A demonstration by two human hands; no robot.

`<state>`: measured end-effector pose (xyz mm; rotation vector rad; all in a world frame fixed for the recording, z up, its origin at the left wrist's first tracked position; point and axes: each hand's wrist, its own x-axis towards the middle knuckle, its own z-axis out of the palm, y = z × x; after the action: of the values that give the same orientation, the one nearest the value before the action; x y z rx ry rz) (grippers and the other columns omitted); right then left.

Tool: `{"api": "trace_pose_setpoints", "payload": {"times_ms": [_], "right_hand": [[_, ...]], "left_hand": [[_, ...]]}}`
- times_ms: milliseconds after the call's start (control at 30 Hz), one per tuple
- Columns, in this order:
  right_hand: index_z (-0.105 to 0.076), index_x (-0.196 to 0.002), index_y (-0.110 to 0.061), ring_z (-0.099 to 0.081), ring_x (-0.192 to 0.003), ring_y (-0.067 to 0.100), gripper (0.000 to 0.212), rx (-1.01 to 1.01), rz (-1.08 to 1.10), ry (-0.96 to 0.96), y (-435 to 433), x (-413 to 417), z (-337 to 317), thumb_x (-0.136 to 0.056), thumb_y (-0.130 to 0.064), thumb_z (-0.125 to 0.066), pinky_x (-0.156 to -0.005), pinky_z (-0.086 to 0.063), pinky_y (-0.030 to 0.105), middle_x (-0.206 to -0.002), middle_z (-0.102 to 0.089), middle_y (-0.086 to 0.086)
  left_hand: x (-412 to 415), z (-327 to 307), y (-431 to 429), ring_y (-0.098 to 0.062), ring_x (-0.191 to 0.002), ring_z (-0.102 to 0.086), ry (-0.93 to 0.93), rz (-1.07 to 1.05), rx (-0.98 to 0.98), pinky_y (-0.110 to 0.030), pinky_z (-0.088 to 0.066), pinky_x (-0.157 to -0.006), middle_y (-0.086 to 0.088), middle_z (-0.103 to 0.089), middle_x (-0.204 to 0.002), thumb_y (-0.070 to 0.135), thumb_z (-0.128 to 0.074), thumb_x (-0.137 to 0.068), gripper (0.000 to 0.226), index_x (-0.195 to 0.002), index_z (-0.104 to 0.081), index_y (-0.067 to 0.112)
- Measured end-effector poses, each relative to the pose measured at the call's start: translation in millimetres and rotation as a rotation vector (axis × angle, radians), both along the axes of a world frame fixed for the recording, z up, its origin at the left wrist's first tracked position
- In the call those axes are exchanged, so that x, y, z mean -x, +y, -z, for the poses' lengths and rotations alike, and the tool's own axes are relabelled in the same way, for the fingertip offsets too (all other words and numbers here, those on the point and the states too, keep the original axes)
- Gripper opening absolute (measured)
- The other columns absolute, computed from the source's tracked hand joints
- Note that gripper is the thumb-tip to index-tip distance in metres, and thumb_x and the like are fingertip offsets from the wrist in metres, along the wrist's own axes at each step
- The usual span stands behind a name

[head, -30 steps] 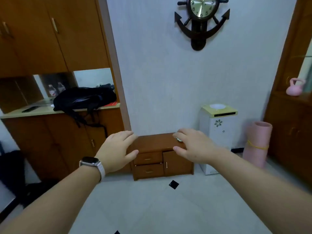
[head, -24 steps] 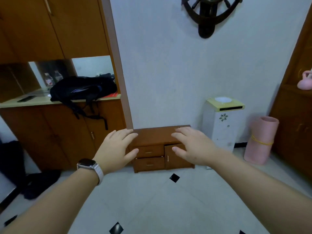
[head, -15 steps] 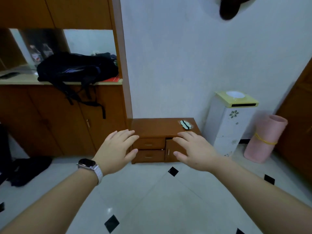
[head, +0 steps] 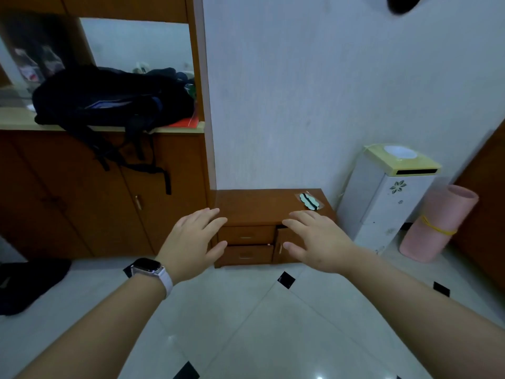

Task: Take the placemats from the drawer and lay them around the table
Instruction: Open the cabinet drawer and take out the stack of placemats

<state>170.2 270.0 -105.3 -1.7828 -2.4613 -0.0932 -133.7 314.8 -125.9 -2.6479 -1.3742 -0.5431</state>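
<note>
The pale tiled floor (head: 273, 324) with black diamond insets carries a low wooden cabinet (head: 259, 206), a white-and-yellow unit (head: 382, 212), a rolled pink mat (head: 434, 225) and a dark bundle (head: 27, 283); on the cabinet's top — near its right end — lies a small green packet (head: 309, 201).

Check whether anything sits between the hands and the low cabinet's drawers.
Nothing visible does. The left hand and right hand, both empty, reach toward the low cabinet; only tiled floor lies before it. Its two drawers look closed.

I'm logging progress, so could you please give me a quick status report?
Open and empty: left hand, right hand. Low wooden cabinet ahead, drawers look shut, no placemats visible. Small green packet on cabinet top.
</note>
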Motion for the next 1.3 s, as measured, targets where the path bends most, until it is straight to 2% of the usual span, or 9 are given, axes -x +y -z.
{"api": "trace_pose_setpoints", "payload": {"times_ms": [167, 333, 400, 700, 967, 1200, 1300], "right_hand": [[-0.043, -0.144, -0.023, -0.032, -0.139, 0.02, 0.061, 0.016, -0.02, 0.0, 47.1, 2.3, 15.9, -0.095, -0.058, -0.038, -0.109, -0.035, 0.041, -0.15, -0.042, 0.002], [-0.045, -0.142, -0.023, -0.035, -0.137, 0.021, 0.065, 0.05, -0.046, 0.029, 114.4, 2.2, 38.1, -0.092, -0.062, -0.032, -0.109, -0.036, 0.043, -0.147, -0.044, 0.001], [-0.046, -0.141, -0.023, -0.037, -0.135, 0.021, 0.062, 0.044, -0.069, 0.042, 144.9, -0.3, 50.2, -0.092, -0.061, -0.036, -0.107, -0.038, 0.042, -0.146, -0.046, 0.001], [-0.045, -0.142, -0.025, -0.035, -0.137, 0.02, 0.06, 0.12, -0.111, 0.073, 278.7, -25.9, 80.8, -0.094, -0.059, -0.039, -0.107, -0.034, 0.041, -0.147, -0.043, -0.001], [-0.045, -0.142, -0.025, -0.035, -0.137, 0.021, 0.059, 0.15, -0.116, 0.082, 345.6, -31.7, 94.4, -0.094, -0.059, -0.04, -0.106, -0.035, 0.043, -0.148, -0.043, -0.001], [-0.054, -0.134, -0.018, -0.046, -0.126, 0.024, 0.054, 0.162, -0.015, 0.149, 377.3, -38.5, 140.5, -0.092, -0.052, -0.048, -0.095, -0.044, 0.043, -0.137, -0.052, 0.003], [-0.054, -0.133, -0.018, -0.046, -0.125, 0.024, 0.052, 0.224, 0.054, 0.172, 388.4, -32.2, 174.9, -0.092, -0.049, -0.051, -0.095, -0.043, 0.041, -0.137, -0.052, 0.002]], "left_hand": [[7.8, 14.9, 38.7, -0.025, -0.134, -0.043, -0.015, -0.008, 0.029, -0.043, -0.032, -0.107, -0.004, -0.051, -0.142, 0.042, -0.061, -0.09, 0.049, -0.134, -0.055, 0.02], [3.7, 27.2, 94.9, -0.024, -0.134, -0.042, 0.013, -0.025, 0.045, -0.044, -0.032, -0.108, -0.004, -0.05, -0.143, 0.043, -0.059, -0.091, 0.05, -0.135, -0.053, 0.021], [0.2, 32.1, 121.1, -0.026, -0.134, -0.043, 0.024, -0.028, 0.056, -0.045, -0.034, -0.106, -0.005, -0.051, -0.142, 0.041, -0.06, -0.09, 0.049, -0.134, -0.054, 0.02], [-21.6, 45.4, 241.2, -0.028, -0.132, -0.044, 0.075, -0.046, 0.126, -0.045, -0.036, -0.103, -0.007, -0.051, -0.141, 0.039, -0.061, -0.09, 0.05, -0.134, -0.055, 0.017], [-44.6, 65.5, 312.7, -0.026, -0.133, -0.043, 0.068, -0.026, 0.177, -0.044, -0.034, -0.105, -0.006, -0.05, -0.142, 0.04, -0.061, -0.09, 0.05, -0.135, -0.054, 0.017], [-56.5, 121.3, 370.4, -0.027, -0.128, -0.046, 0.088, -0.057, 0.284, -0.044, -0.041, -0.098, -0.008, -0.052, -0.14, 0.037, -0.058, -0.092, 0.047, -0.134, -0.055, 0.015], [-57.4, 160.9, 392.1, -0.027, -0.125, -0.05, 0.109, -0.037, 0.355, -0.044, -0.043, -0.094, -0.008, -0.056, -0.136, 0.034, -0.059, -0.091, 0.043, -0.13, -0.058, 0.016]]}}
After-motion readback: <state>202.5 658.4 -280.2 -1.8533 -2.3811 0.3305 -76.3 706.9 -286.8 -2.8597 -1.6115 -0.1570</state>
